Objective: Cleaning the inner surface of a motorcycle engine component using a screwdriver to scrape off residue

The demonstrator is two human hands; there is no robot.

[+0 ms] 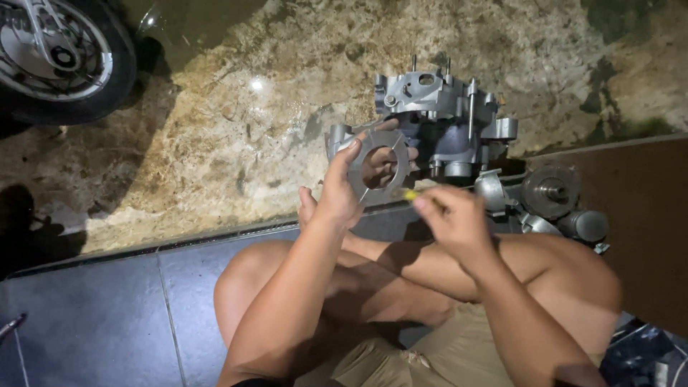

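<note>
Left hand (337,195) has its grip clamped on a gasket (378,166); right hand (450,218) pinches a yellow-tipped tool (405,193).

A flat, grey metal gasket-like plate (378,165) with a large round opening in its middle and narrow slits cut toward its edges is held upright, face toward the camera, above the dark tiled edge and in front of the engine casing. A thin tool with a yellow handle (405,193) lies nearly level, its tip touching the plate's lower right edge.
</note>
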